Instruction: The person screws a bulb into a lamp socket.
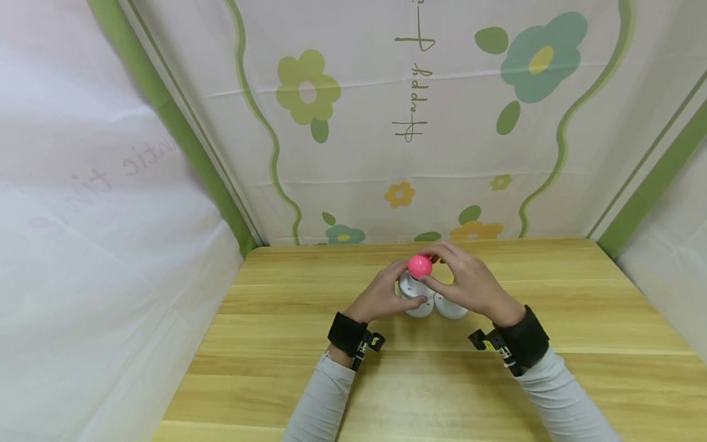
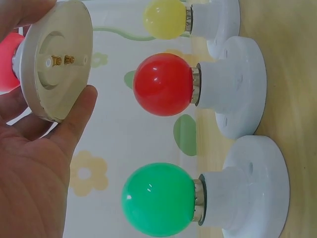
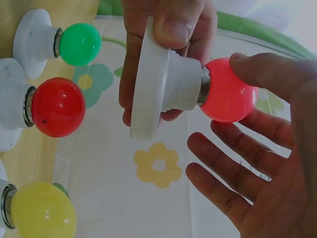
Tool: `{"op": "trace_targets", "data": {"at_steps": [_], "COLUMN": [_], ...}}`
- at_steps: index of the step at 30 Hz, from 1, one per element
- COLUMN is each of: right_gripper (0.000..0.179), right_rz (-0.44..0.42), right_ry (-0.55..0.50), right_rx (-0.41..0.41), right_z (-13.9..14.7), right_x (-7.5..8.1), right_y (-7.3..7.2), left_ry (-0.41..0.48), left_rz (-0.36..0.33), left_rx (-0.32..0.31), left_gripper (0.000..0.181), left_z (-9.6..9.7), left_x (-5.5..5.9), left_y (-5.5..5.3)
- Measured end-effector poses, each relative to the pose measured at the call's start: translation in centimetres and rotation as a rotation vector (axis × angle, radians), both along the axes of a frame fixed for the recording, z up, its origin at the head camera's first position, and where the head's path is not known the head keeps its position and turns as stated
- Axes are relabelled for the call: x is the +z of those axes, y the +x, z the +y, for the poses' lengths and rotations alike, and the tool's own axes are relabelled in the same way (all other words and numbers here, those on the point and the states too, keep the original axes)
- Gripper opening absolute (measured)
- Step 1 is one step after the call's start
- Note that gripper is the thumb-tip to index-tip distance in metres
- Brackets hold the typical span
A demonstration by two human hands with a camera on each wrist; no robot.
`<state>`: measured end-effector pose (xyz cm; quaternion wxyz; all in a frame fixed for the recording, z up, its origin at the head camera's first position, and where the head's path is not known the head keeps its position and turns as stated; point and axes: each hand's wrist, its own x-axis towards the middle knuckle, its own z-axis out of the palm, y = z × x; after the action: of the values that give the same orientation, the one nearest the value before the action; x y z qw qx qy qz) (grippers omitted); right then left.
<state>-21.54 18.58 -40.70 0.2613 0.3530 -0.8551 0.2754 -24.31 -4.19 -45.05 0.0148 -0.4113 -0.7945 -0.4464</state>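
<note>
My left hand (image 1: 378, 296) holds a round white lamp socket (image 3: 149, 89) by its base, lifted above the table. Brass terminals show on the underside of this base in the left wrist view. A pink light bulb (image 1: 420, 266) sits in the socket. My right hand (image 1: 471, 281) pinches the bulb with its thumb and a finger, while the other fingers spread below it in the right wrist view. Beneath the hands, a green bulb (image 2: 158, 199), a red bulb (image 2: 163, 84) and a yellow bulb (image 2: 166, 19) stand upright, each in a white socket.
The wooden table (image 1: 431, 380) carries the standing sockets, which sit close together below my hands. A white curtain (image 1: 359, 147) with printed flowers hangs behind the table's far edge. More fabric (image 1: 99, 245) flanks the left side.
</note>
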Motion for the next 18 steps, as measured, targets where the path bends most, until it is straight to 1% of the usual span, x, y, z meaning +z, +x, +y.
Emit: {"op": "trace_targets", "data": {"at_steps": [8, 12, 15, 18], "right_gripper": [0.047, 0.05, 0.056, 0.061], "right_rz": [-0.005, -0.017, -0.032, -0.049], "right_ry": [0.007, 0.012, 0.008, -0.005], "right_rx": [-0.043, -0.052, -0.04, 0.002], "right_z": [-0.03, 0.03, 0.17, 0.35], "right_x": [-0.17, -0.17, -0.13, -0.05], "right_y": [-0.03, -0.07, -0.06, -0.03], "left_ry": [-0.001, 0.001, 0.0, 0.002], "left_rz": [0.001, -0.001, 0.002, 0.004], "left_rx": [-0.005, -0.005, -0.002, 0.002], "left_gripper": [0.073, 0.072, 0.071, 0.073], "left_z": [0.17, 0.22, 0.24, 0.25], "left_x": [-0.12, -0.17, -0.14, -0.06], "left_y": [-0.1, -0.11, -0.08, -0.04]}}
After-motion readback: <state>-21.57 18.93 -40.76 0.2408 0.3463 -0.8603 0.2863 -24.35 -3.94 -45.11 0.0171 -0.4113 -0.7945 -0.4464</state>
